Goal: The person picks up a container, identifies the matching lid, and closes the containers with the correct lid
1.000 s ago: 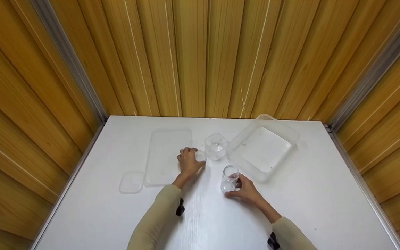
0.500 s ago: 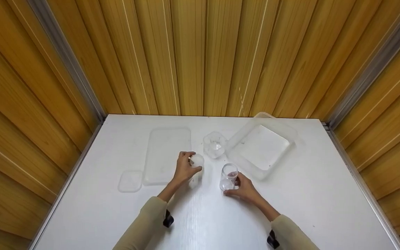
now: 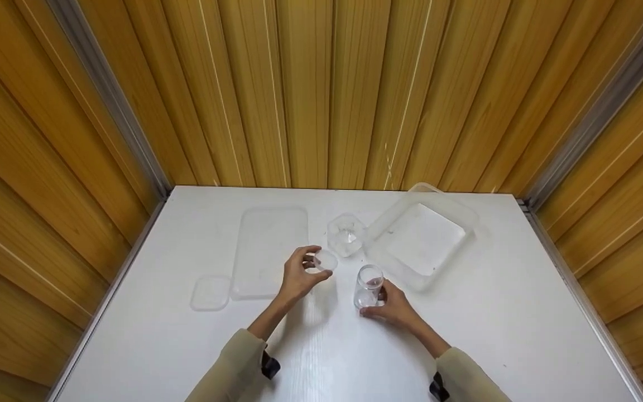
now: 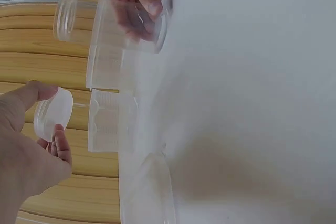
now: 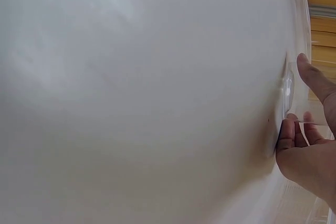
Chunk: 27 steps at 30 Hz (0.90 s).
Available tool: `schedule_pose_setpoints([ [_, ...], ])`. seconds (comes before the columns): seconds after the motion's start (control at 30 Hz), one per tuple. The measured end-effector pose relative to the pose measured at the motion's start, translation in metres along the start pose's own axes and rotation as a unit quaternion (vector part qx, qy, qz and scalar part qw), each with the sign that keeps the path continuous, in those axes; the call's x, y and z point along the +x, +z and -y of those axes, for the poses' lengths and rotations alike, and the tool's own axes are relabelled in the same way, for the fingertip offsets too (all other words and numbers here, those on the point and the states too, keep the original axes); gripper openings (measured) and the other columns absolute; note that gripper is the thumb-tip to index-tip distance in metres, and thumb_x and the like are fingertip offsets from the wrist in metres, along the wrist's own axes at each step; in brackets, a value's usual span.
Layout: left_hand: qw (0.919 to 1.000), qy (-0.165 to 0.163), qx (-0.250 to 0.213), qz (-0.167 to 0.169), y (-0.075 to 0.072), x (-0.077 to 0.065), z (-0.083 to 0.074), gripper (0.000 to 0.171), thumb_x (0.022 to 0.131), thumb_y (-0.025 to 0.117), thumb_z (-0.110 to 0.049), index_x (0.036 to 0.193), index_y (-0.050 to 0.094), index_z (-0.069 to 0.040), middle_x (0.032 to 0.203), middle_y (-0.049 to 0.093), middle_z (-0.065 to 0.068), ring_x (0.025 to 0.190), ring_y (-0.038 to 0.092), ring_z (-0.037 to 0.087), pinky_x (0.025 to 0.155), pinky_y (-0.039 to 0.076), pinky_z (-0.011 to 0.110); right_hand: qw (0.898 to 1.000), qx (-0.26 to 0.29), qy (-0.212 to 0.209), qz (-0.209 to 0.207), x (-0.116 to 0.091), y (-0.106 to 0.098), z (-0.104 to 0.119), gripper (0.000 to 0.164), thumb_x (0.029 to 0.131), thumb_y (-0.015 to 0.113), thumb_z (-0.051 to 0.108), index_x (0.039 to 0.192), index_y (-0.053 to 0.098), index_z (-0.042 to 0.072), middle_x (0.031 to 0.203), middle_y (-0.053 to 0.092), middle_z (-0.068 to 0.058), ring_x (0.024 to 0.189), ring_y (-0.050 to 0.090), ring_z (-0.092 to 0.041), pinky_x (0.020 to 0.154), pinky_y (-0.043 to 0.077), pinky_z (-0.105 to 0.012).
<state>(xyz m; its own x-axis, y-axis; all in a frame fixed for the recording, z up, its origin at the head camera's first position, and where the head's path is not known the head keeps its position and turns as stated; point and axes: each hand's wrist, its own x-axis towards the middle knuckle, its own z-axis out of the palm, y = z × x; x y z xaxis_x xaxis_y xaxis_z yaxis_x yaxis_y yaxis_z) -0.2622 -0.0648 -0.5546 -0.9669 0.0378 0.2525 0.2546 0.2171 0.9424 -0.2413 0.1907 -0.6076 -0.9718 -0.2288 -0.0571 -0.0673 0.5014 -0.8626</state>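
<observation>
My left hand point(image 3: 299, 277) pinches a round translucent screw lid point(image 4: 55, 113) by its edge, thumb on one side and fingers on the other, held up off the table. A clear jar point(image 3: 368, 287) with a threaded, uncovered mouth stands upright to the right of the lid. Around the jar's lower part curl the thumb and fingers of my right hand point(image 3: 397, 306). In the right wrist view only the base of the jar point(image 5: 289, 90) shows between thumb and fingers. Lid and jar are a short gap apart.
Behind the hands stands a faceted clear container point(image 3: 346, 234). To its right lies a large translucent tub point(image 3: 397, 268). On the left are a large flat rectangular lid point(image 3: 268, 229) and a small square lid point(image 3: 210, 293). Wood-patterned walls point(image 3: 321, 95) enclose the white table point(image 3: 321, 357).
The left hand has lifted the round lid off the table, tilted it and brought it slightly nearer the jar. The right hand and the jar have stayed in place.
</observation>
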Motion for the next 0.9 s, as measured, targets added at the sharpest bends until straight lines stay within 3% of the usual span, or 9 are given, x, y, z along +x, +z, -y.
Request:
schedule_pose_setpoints([
  [0.23, 0.9989, -0.024, -0.033, 0.023, 0.003, -0.005, -0.009, 0.055, 0.08, 0.083, -0.005, 0.13, 0.063, 0.003, 0.126, 0.066, 0.022, 0.106, 0.064, 0.03, 0.091, 0.056, 0.036, 1.0, 0.001, -0.004, 0.0, -0.001, -0.001, -0.002, 0.072, 0.072, 0.092, 0.012, 0.129, 0.053, -0.006, 0.118, 0.067, -0.019, 0.105, 0.065, -0.028, 0.093, 0.053, -0.038],
  [0.53, 0.988, -0.028, -0.123, 0.089, 0.005, -0.006, -0.011, 0.06, 0.088, 0.076, -0.003, 0.144, 0.054, 0.001, 0.136, 0.053, 0.026, 0.128, 0.059, 0.038, 0.109, 0.051, 0.029, 1.0, 0.008, 0.007, 0.002, 0.0, 0.001, -0.001, 0.074, 0.073, 0.091, 0.013, 0.133, 0.051, -0.005, 0.121, 0.066, -0.019, 0.108, 0.066, -0.029, 0.097, 0.053, -0.043],
  [0.7, 0.9868, -0.014, -0.123, 0.105, 0.005, -0.007, -0.013, 0.061, 0.085, 0.079, -0.003, 0.142, 0.058, -0.003, 0.137, 0.053, 0.025, 0.125, 0.06, 0.036, 0.104, 0.054, 0.027, 1.0, 0.012, 0.004, -0.001, 0.0, 0.002, 0.001, 0.071, 0.073, 0.091, 0.013, 0.13, 0.053, -0.004, 0.122, 0.066, -0.02, 0.108, 0.065, -0.029, 0.096, 0.053, -0.042],
  [0.9, 0.9865, -0.011, -0.124, 0.106, 0.007, -0.009, -0.015, 0.062, 0.08, 0.085, -0.004, 0.135, 0.055, -0.001, 0.136, 0.059, 0.022, 0.126, 0.061, 0.035, 0.102, 0.055, 0.03, 1.0, 0.012, 0.004, -0.006, 0.0, 0.002, 0.0, 0.068, 0.072, 0.091, 0.01, 0.127, 0.054, -0.004, 0.119, 0.067, -0.019, 0.106, 0.065, -0.029, 0.094, 0.053, -0.039],
])
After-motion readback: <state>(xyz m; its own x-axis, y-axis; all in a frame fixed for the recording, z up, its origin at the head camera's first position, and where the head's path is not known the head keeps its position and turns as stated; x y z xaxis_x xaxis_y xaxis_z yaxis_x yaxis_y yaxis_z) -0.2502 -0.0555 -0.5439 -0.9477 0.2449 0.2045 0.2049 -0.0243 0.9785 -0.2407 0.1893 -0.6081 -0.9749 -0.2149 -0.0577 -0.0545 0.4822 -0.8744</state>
